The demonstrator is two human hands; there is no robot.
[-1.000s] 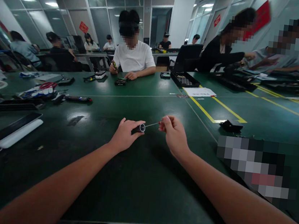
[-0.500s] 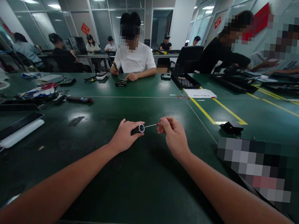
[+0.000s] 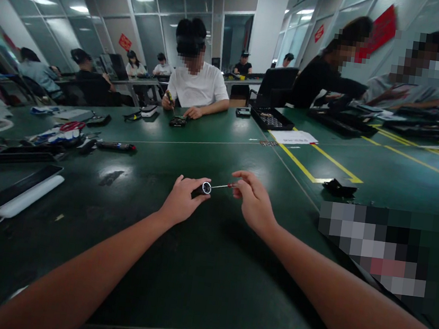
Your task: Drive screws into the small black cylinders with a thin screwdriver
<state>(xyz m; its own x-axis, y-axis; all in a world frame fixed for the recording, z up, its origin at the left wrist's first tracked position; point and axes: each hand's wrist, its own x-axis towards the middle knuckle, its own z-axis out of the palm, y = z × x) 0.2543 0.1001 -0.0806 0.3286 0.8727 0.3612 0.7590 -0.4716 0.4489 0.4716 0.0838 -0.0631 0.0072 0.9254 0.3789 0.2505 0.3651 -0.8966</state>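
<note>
My left hand [image 3: 184, 197] is closed around a black cylinder [image 3: 201, 189] with a light ring on its end, which faces right. In my right hand [image 3: 255, 201] is a thin screwdriver [image 3: 225, 186] with a reddish handle, gripped between the fingers, the index finger raised off it. The metal shaft points left and its tip meets the ringed end of the cylinder; whether it reaches inside is too small to tell. Both hands are held above the green table [image 3: 205, 280].
On the left lie a phone on a white power bank [image 3: 33, 196], a dark pen-like tool [image 3: 116, 146] and a heap of gloves and tools [image 3: 61, 134]. A small black part [image 3: 340, 188] sits at the right. Across the table a person [image 3: 199, 84] works on a small device.
My right index finger has lifted away from the screwdriver handle, and the right fingers have opened somewhat. My left hand and the cylinder have barely moved.
</note>
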